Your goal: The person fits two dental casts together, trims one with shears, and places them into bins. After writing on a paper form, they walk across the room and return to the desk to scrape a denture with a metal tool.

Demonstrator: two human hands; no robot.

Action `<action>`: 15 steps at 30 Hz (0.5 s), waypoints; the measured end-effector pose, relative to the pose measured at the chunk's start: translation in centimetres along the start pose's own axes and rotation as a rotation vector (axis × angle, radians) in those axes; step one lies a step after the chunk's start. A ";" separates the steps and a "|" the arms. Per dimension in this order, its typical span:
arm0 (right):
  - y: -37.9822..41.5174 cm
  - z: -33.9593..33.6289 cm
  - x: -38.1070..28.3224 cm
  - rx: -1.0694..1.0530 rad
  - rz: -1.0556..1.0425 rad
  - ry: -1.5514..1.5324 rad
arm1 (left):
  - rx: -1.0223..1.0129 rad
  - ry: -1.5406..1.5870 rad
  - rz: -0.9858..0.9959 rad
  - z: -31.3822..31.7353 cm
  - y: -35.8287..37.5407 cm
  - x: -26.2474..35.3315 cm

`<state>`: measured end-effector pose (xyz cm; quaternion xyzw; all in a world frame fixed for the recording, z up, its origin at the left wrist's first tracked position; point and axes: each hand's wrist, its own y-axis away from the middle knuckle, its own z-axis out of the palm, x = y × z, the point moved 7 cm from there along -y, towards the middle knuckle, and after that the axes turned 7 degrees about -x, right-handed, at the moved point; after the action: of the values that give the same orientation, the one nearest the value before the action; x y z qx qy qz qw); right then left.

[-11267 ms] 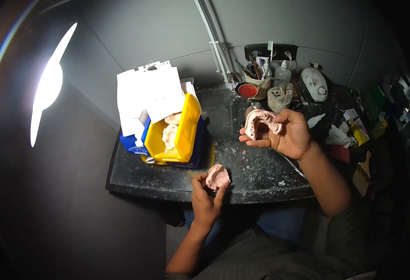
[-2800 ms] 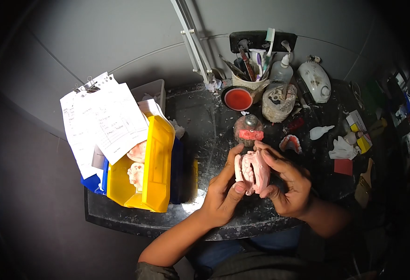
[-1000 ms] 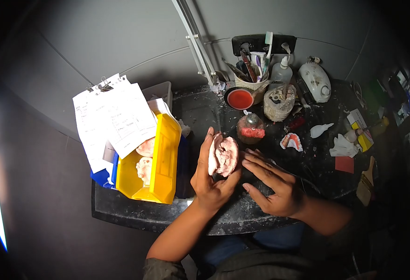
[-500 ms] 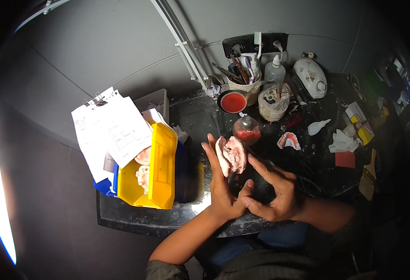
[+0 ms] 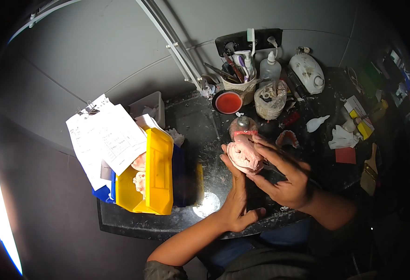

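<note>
A pink dental cast (image 5: 245,156) is held above the dark bench between my two hands, its face turned up toward the camera. My left hand (image 5: 236,198) supports it from below and the left, fingertips at its edge and thumb sticking out to the right. My right hand (image 5: 286,177) grips its right side, with fingers along the upper edge and the thumb at the lower edge. Just behind the cast stands a glass burner (image 5: 243,126) with a metal cap and red contents. A denture (image 5: 287,139) lies beyond my right fingers.
On the left, papers (image 5: 109,137) lean over a yellow bin (image 5: 159,172) holding casts. At the back are a red wax pan (image 5: 228,101), a tool cup (image 5: 239,84), a bottle (image 5: 270,69) and a white device (image 5: 307,72). A brush (image 5: 369,172) lies right.
The cast has turned from edge-on to face-up and shifted slightly right. My right hand has closed in on it, and my thumbs have moved apart. The view has shifted slightly.
</note>
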<state>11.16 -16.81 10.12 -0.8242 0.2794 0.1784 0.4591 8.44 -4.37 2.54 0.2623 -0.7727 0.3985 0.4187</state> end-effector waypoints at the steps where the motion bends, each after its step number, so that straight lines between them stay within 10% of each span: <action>1: -0.2 -0.1 0.1 -0.027 -0.008 0.000 | -0.023 0.030 -0.019 0.1 0.0 -0.3; 15: -1.8 -2.2 1.9 -0.110 -0.002 -0.126 | -0.102 -0.042 -0.060 0.4 0.2 0.4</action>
<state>13.84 -18.49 11.38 -0.8356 0.2390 0.2447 0.4299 7.94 -4.64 2.69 0.2722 -0.7922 0.3404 0.4271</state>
